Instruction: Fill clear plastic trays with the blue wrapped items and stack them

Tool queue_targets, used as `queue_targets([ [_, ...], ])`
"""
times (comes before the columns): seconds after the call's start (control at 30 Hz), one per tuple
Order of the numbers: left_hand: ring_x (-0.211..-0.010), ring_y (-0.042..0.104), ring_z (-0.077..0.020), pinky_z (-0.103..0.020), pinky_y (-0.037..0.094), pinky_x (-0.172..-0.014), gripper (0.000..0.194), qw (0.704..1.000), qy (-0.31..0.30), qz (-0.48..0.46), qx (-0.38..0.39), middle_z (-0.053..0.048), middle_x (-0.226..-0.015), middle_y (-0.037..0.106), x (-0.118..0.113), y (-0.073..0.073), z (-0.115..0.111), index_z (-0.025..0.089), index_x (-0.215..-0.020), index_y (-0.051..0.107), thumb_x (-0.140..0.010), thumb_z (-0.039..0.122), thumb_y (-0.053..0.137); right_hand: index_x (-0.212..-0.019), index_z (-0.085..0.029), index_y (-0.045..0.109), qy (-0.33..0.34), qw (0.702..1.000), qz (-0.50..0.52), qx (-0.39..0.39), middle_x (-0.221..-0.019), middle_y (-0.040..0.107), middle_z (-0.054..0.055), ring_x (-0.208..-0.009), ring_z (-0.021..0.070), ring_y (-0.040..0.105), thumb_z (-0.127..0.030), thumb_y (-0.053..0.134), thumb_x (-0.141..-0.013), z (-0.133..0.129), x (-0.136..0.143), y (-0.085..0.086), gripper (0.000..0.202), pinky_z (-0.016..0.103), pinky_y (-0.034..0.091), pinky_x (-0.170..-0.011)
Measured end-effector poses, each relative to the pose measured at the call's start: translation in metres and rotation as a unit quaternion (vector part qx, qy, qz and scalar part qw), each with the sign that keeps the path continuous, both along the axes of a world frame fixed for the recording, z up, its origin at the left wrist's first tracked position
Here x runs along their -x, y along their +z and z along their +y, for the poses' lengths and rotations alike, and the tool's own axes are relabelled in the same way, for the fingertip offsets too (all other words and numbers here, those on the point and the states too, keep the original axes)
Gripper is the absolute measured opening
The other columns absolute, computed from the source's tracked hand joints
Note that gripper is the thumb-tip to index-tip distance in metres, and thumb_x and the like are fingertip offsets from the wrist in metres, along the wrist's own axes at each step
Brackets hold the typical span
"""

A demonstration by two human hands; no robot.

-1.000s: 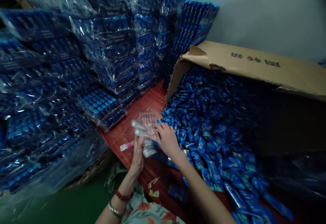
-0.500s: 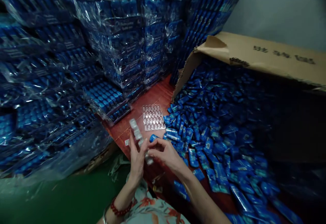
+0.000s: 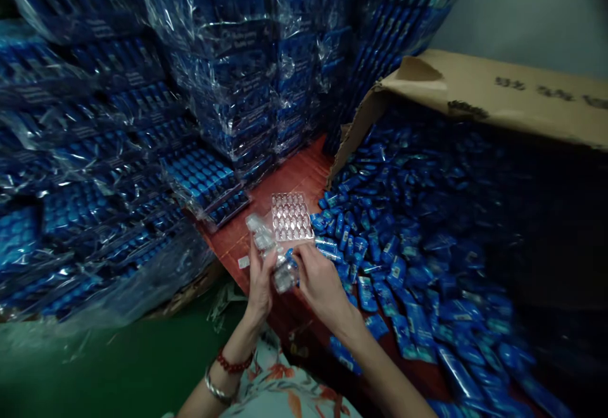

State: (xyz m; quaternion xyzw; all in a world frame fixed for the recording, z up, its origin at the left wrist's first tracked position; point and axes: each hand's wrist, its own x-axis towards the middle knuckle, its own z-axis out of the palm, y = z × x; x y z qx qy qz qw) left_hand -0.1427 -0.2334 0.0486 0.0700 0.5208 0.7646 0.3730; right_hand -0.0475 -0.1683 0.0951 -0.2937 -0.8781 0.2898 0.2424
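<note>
My left hand [image 3: 261, 282] is closed around a clear plastic piece with moulded pockets [image 3: 285, 277], holding it tilted above the red table. My right hand [image 3: 320, 282] pinches a small blue wrapped piece [image 3: 289, 254] against the pocketed plastic; the fingers hide most of it, so its exact kind does not show. Just beyond the hands, a clear tray with rows of pockets [image 3: 292, 216] lies flat on the red surface [image 3: 308, 164]. A heap of small blue wrapped packs [image 3: 365, 291] spreads beside my right hand.
A torn cardboard box [image 3: 475, 85] stands at the right, with blue packs spilling from its opening. Film-wrapped stacks of blue packs [image 3: 232, 76] rise at the back and left. One filled tray [image 3: 204, 180] sits near the stacks. Green floor [image 3: 118, 367] shows at lower left.
My right hand has turned and brought the blue piece in against the clear plastic in my left hand. The plastic has tilted, and the whole view has shifted slightly.
</note>
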Motion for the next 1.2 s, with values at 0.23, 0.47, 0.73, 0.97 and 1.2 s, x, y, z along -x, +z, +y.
queue_targets([
  [0.23, -0.103, 0.061, -0.021, -0.032, 0.048, -0.088, 0.057, 0.998, 0.028, -0.062, -0.015, -0.003, -0.108, 0.064, 0.01, 0.007, 0.004, 0.024, -0.123, 0.051, -0.072, 0.046, 0.066, -0.088, -0.015, 0.056, -0.096, 0.936, -0.027, -0.337, -0.08, 0.055, 0.01, -0.079, 0.0216, 0.047, -0.01, 0.033, -0.09, 0.072, 0.0, -0.007, 0.024, 0.032, 0.041, -0.072],
  [0.47, -0.114, 0.054, -0.0231, -0.033, 0.046, -0.093, 0.06, 0.997, 0.006, -0.072, 0.001, -0.004, -0.11, 0.063, 0.003, 0.004, 0.003, 0.022, -0.123, 0.049, -0.072, 0.05, 0.065, -0.087, -0.016, 0.062, -0.021, 0.95, -0.107, -0.293, -0.082, 0.061, 0.007, -0.083, 0.0197, 0.051, -0.013, 0.04, -0.09, 0.117, 0.0, -0.041, 0.022, 0.036, 0.034, -0.089],
  [0.73, -0.115, 0.054, -0.0204, -0.032, 0.041, -0.098, 0.066, 0.999, 0.008, 0.046, 0.02, -0.006, -0.123, 0.057, 0.0, -0.005, 0.01, 0.025, -0.134, 0.038, -0.077, 0.047, 0.062, -0.09, -0.02, 0.064, 0.111, 0.963, 0.078, 0.232, -0.086, 0.066, 0.001, -0.08, 0.015, 0.057, -0.033, 0.062, -0.08, 0.024, 0.004, -0.01, 0.017, 0.028, 0.043, -0.074],
  [0.97, -0.115, 0.054, -0.0214, -0.034, 0.042, -0.098, 0.067, 0.998, -0.014, 0.06, 0.014, -0.007, -0.12, 0.058, -0.003, -0.002, 0.008, 0.023, -0.135, 0.036, -0.078, 0.047, 0.06, -0.081, -0.017, 0.066, 0.108, 0.928, 0.092, 0.346, -0.076, 0.066, 0.001, -0.071, 0.0151, 0.059, -0.024, 0.059, -0.08, 0.026, 0.007, -0.012, 0.011, 0.028, 0.045, -0.07],
  [1.2, -0.104, 0.06, -0.0224, -0.035, 0.046, -0.093, 0.066, 0.997, 0.011, 0.073, 0.001, -0.005, -0.11, 0.062, 0.004, 0.006, 0.004, 0.024, -0.133, 0.04, -0.075, 0.048, 0.063, -0.102, -0.021, 0.062, 0.067, 0.977, 0.094, 0.18, -0.101, 0.064, 0.005, -0.096, 0.0169, 0.056, -0.02, 0.045, -0.088, 0.015, 0.001, 0.007, 0.023, 0.033, 0.041, -0.088],
])
